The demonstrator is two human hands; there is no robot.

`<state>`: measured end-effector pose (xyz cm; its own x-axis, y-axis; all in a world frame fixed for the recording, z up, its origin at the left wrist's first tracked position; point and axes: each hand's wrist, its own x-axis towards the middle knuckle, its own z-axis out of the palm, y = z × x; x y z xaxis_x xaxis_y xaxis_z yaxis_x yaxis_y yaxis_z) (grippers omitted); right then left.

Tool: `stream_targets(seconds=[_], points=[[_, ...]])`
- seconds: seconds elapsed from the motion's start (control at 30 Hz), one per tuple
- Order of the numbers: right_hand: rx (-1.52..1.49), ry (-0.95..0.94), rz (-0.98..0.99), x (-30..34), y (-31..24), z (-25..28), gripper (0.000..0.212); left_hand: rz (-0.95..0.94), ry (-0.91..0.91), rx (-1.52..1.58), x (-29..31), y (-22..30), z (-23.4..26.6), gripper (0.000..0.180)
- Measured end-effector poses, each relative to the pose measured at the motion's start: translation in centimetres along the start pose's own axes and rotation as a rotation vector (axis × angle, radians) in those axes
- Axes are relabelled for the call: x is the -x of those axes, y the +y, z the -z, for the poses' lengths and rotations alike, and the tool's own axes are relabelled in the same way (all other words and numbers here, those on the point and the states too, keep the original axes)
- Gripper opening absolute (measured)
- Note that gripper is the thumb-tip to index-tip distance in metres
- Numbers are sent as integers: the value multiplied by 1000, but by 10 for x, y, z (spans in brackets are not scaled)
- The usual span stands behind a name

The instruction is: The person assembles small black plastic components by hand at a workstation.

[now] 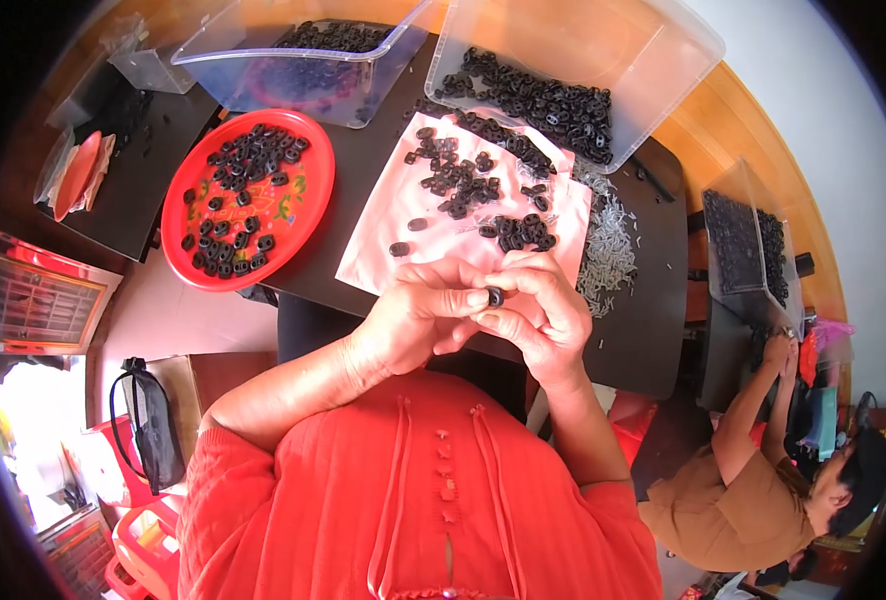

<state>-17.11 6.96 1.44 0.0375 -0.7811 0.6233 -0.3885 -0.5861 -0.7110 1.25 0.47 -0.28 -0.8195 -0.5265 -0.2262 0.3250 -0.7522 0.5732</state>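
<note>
the left hand [418, 315] and right hand [538, 310] meet fingertip to fingertip, together pinching one small black ring piece [496, 296] just off the near edge of the pink cloth [383, 235], where more black pieces [463, 180] lie scattered, with the red tray [308, 215] off its left edge.

Left hand [418, 315] and right hand [538, 310] together, fingertips pinched in grip.

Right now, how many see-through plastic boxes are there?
3. One clear box sits behind the red plate, one tilted clear box at the table's far right, and one beside the co-worker. Others may be out of view.
</note>
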Motion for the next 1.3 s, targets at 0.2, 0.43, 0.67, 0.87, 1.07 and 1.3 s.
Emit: stream_targets(seconds=[0.2,0.43,0.67,0.87,1.07,1.3], points=[[-21,1,-74,-3,5,-3,23,-93,17,-27,3,1,7,19],[-143,100,-310,-2,1,-9,15,-105,-56,152,-1,5,13,44],[229,138,-20,-20,-4,-8,16,-184,-187,470,-8,9,24,67],[455,108,202,-24,3,-16,21,-208,-381,596,-12,5,29,75],[597,-65,322,-36,-8,-47,21,-104,-334,663,-11,8,31,78],[818,-255,229,-50,-9,-29,26,-122,-288,655,-8,11,26,76]])
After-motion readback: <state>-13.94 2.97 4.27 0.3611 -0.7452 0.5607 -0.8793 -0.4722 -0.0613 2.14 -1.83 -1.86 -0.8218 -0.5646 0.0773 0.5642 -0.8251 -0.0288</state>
